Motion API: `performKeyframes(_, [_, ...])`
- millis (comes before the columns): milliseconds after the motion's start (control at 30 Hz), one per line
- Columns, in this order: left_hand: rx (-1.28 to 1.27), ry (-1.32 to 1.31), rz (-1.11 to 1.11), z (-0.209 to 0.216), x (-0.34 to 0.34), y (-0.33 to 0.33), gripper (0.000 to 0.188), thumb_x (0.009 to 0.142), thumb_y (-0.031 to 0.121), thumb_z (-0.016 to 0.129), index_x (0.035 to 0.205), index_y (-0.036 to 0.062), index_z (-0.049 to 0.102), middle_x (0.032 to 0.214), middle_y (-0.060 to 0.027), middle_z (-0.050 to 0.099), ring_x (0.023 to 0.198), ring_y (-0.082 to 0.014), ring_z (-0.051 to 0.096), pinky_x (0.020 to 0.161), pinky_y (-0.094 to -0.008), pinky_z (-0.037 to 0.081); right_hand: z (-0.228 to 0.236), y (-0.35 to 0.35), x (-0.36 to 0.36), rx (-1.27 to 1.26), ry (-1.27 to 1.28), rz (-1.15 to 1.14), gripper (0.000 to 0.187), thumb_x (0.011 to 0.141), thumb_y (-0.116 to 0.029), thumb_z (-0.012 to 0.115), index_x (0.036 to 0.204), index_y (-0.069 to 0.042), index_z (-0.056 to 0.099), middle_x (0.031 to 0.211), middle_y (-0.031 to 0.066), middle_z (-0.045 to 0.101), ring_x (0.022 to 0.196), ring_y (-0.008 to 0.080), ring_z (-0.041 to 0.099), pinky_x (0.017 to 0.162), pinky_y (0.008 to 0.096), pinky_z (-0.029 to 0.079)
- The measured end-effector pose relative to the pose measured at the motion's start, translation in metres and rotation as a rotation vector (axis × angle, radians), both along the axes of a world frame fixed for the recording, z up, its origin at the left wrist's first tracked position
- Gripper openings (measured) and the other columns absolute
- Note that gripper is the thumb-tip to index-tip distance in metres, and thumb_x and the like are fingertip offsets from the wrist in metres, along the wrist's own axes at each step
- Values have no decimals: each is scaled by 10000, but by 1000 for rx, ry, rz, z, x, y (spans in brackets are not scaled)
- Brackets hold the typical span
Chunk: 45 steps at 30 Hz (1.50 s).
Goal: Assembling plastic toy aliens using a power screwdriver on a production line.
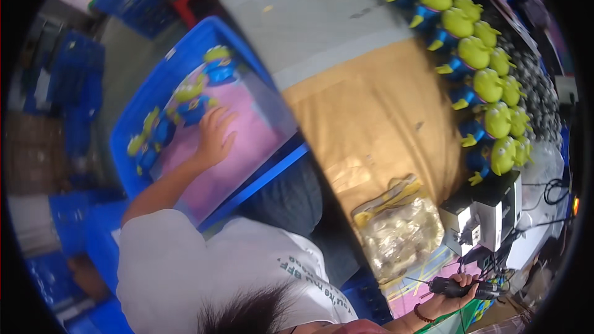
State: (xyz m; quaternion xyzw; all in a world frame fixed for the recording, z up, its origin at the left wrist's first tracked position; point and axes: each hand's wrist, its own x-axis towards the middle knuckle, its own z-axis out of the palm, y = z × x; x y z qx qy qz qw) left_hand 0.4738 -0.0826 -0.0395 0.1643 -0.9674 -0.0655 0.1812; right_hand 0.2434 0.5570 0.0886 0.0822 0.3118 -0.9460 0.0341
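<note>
My left hand [215,137] reaches into a blue plastic bin [124,125] with its fingers apart. Its fingertips are beside a toy figure [190,106] with a green head and blue body; whether they touch it I cannot tell. Two more such figures lie in the bin, one toy figure [219,66] farther off and another toy figure [151,136] to the left, on a pink sheet [238,117]. At the lower right, my right hand [463,286] is closed round a black electric screwdriver [442,285], its thin bit pointing left.
Rows of green-headed toy figures [473,52] stand along the right of the table, which has a tan covering [371,111]. Dark small parts [535,80] are heaped behind them. A clear plastic bag [402,235], a white boxy device [486,222] and cables lie nearer me.
</note>
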Motion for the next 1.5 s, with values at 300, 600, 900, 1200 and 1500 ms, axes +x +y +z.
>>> performKeyframes(300, [1, -77, 907, -78, 189, -87, 571, 811, 209, 663, 1330, 69, 471, 1336, -199, 466, 1234, -406, 404, 1023, -490, 341, 14, -20, 13, 25, -34, 44, 157, 937, -76, 578, 1049, 21, 524, 800, 31, 445, 719, 134, 415, 691, 275, 433])
performKeyframes(600, [93, -16, 917, -105, -57, -135, 881, 741, 427, 735, 1424, 67, 310, 1172, -254, 589, 1069, -436, 575, 960, -480, 440, 30, -24, 43, 115, 28, -69, 190, 946, -103, 572, 1102, -15, 508, 783, 0, 394, 684, 106, 383, 672, 258, 425])
performKeyframes(900, [555, -295, 1232, -141, -118, -198, 1282, 584, 521, 834, 1485, 64, 45, 1378, -296, 433, 1240, -446, 483, 1046, -498, 389, 37, -30, 69, 278, 54, -237, 242, 962, -155, 559, 1162, -27, 512, 815, 6, 411, 692, 105, 438, 660, 255, 494])
performKeyframes(1200, [1984, 808, 534, -57, -33, -144, 637, 831, 276, 703, 1376, 155, 395, 1317, -85, 477, 1204, -240, 470, 913, -457, 449, 29, -42, 50, 341, 54, -259, 310, 954, -189, 564, 1219, -57, 474, 809, 18, 451, 700, 110, 468, 666, 273, 470])
performKeyframes(1500, [2402, 3, -843, 55, -131, 62, 842, 796, 436, 715, 1438, 59, 322, 1357, -199, 470, 1213, -386, 486, 964, -502, 458, 36, -56, 36, 444, 223, -245, 391, 934, -165, 560, 1280, -61, 413, 828, 51, 508, 694, 135, 495, 672, 292, 456])
